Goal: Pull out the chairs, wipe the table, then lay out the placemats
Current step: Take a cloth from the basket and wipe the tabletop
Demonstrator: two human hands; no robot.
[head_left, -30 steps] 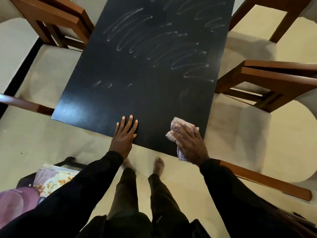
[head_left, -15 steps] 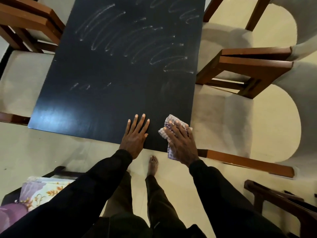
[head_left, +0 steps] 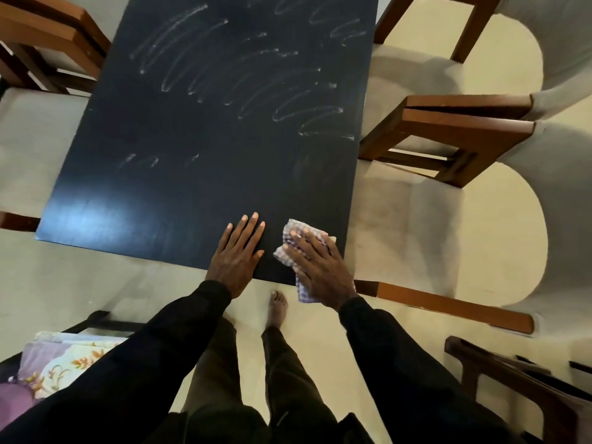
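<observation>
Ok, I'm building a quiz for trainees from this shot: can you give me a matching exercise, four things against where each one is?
1 left hand
2 cloth
3 white streaks
4 flowered fabric

a far half of the table
b under the right hand
c lower left, off the table
d flat on the table, near edge

Pairs: 1-d, 2-b, 3-a, 4-c

The scene is dim and warm-toned, with a soft bluish sheen on the table (head_left: 96, 216) near its lower-left corner, perhaps from a window out of frame. Broad, soft-edged shadows lie on the floor (head_left: 96, 283) along the table's near edge. The wide lens bows the chairs (head_left: 448, 136) at the frame's edges, and the lower corners look slightly smeared.
</observation>
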